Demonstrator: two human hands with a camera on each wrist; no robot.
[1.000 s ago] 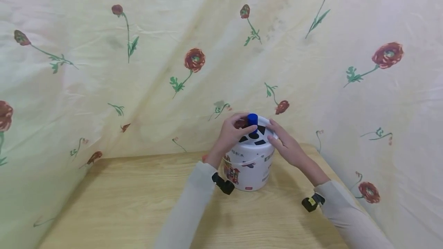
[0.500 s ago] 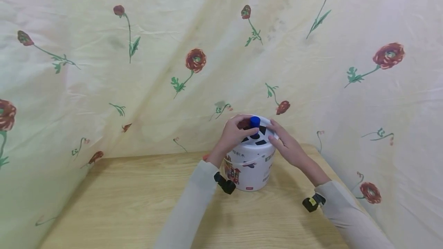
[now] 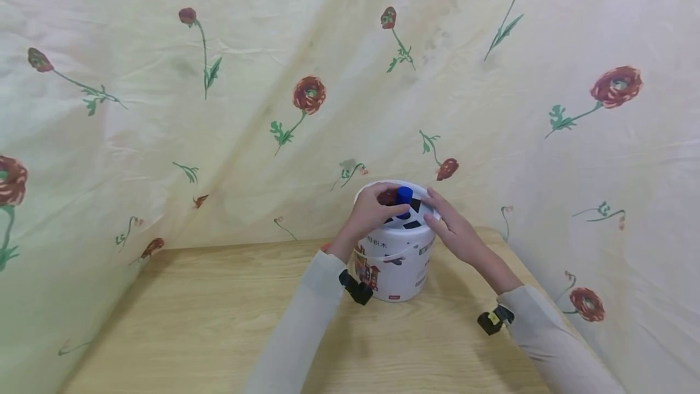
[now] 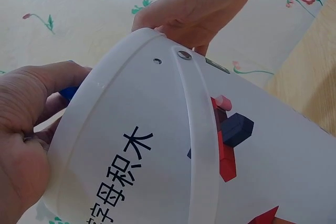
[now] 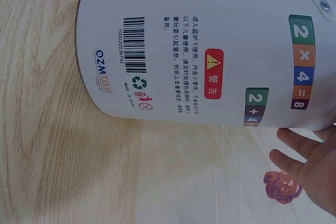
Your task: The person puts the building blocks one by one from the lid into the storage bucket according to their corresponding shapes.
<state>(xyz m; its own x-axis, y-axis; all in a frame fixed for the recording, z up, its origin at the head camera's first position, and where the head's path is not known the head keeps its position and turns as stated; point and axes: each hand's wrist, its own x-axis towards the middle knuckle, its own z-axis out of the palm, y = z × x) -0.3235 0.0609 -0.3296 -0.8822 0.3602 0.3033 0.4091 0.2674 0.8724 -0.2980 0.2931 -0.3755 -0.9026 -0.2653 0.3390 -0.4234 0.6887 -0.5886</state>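
Observation:
A white toy-block bucket (image 3: 399, 272) stands upright on the table, its lid (image 3: 412, 190) pierced with dark cut-outs of differing shapes. My left hand (image 3: 369, 211) pinches a blue cylinder block (image 3: 404, 194) between thumb and fingers. The block stands upright over a round hole in the middle of the lid; how deep its lower end sits cannot be told. In the left wrist view only a sliver of the blue block (image 4: 68, 93) shows behind the rim. My right hand (image 3: 456, 233) rests its extended fingers against the lid's right edge, and the right wrist view shows these fingers (image 5: 294, 142) beside the bucket.
The wooden table (image 3: 208, 309) spreads to the left and front of the bucket. A flowered cloth (image 3: 246, 138) hangs behind and at both sides, close to the bucket's back. A small red-orange piece (image 3: 325, 248) shows beside my left wrist. The bucket's white handle (image 4: 202, 145) hangs across its front.
My left hand has shifted the blue cylinder block slightly right and down, and the block shows a little lower at the lid. The right hand stays at the lid's edge.

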